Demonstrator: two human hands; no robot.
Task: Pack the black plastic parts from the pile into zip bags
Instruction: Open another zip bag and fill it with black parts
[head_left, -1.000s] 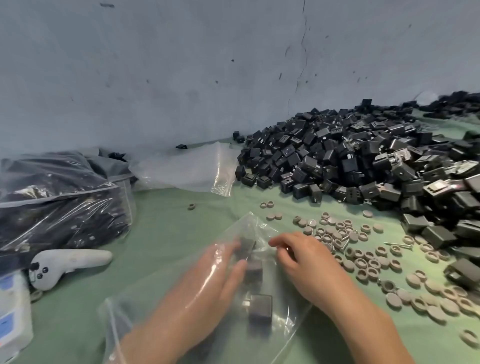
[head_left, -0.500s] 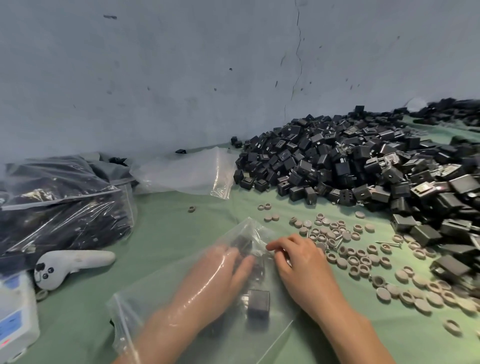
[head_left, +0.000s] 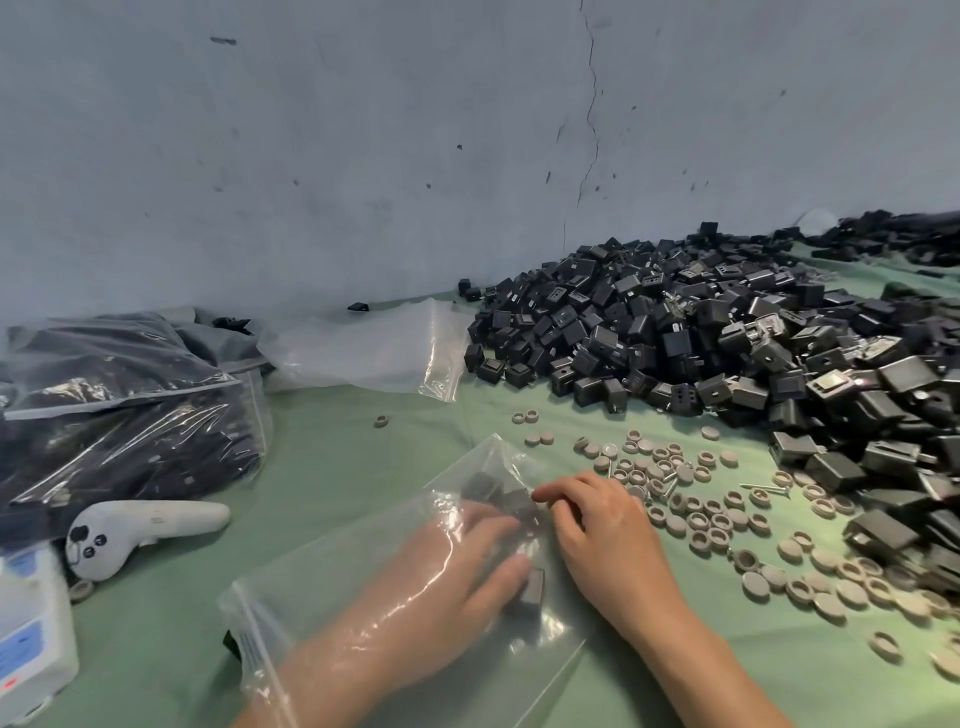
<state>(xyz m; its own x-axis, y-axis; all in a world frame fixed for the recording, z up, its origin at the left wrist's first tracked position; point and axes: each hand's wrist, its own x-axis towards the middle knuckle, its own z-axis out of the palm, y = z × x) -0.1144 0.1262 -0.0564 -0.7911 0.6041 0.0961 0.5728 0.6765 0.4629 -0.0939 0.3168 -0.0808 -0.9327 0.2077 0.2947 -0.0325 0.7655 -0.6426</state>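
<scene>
A clear zip bag (head_left: 332, 587) lies on the green cloth in front of me. My left hand (head_left: 447, 587) is inside it, fingers stretched flat over a few black plastic parts (head_left: 532, 592) near the bag's far side. My right hand (head_left: 608, 545) is outside the bag, its fingers curled onto the bag's right edge beside another black part (head_left: 483, 486). The big pile of black parts (head_left: 675, 332) fills the right and back of the cloth.
Filled bags of black parts (head_left: 130, 431) sit at left, with empty clear bags (head_left: 374, 348) behind. A white controller (head_left: 145, 525) and a white box (head_left: 31, 623) lie at near left. Several grey round caps (head_left: 691, 499) are scattered right of my hands. A wall stands close behind.
My left hand has shifted slightly forward inside the bag, over the parts. My right hand stays at the bag's edge.
</scene>
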